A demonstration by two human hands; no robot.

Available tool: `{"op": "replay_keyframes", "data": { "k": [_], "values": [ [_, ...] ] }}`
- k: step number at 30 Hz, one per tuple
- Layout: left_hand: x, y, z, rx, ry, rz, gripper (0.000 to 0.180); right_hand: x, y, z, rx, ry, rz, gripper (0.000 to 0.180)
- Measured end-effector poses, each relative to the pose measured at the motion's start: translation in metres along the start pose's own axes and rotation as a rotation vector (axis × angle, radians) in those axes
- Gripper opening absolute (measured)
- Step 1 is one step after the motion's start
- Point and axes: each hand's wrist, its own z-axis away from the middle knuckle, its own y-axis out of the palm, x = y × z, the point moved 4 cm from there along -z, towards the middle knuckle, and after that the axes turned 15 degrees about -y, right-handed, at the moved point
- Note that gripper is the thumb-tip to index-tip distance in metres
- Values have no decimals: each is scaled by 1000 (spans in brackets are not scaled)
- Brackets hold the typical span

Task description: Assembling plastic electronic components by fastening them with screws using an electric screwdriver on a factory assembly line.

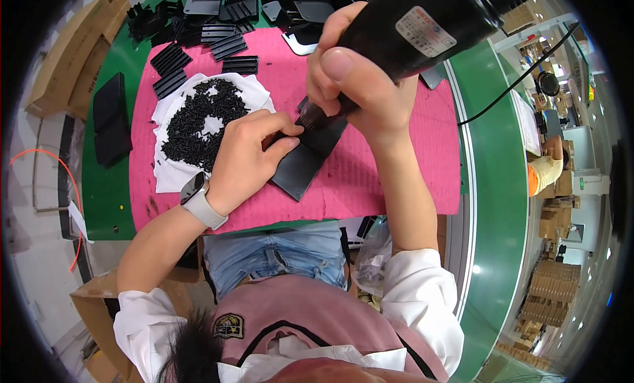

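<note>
On white cloth (173, 175), black screws (198, 122)

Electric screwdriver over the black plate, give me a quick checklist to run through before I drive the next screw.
1. Left hand steadies the black plate on the pink mat: ok, fingers press on its upper end.
2. Right hand has a firm grip on the electric screwdriver: ok, wrapped round the body.
3. Bit seated square in a screw: cannot tell, the tip is hidden behind the fingers.
4. Left fingertips away from the bit: not ok, they sit right beside it.
5. Screw supply within reach: ok, a pile of black screws lies on the white cloth by the left hand.
6. Cable runs free: ok, it trails off to the right.
</note>
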Motion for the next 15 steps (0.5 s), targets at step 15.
{"op": "replay_keyframes", "data": {
  "k": [15],
  "values": [
    [-8, -1, 3, -54, 28, -25, 11, 6, 3, 17, 3, -23, 55, 28]
  ]
}}
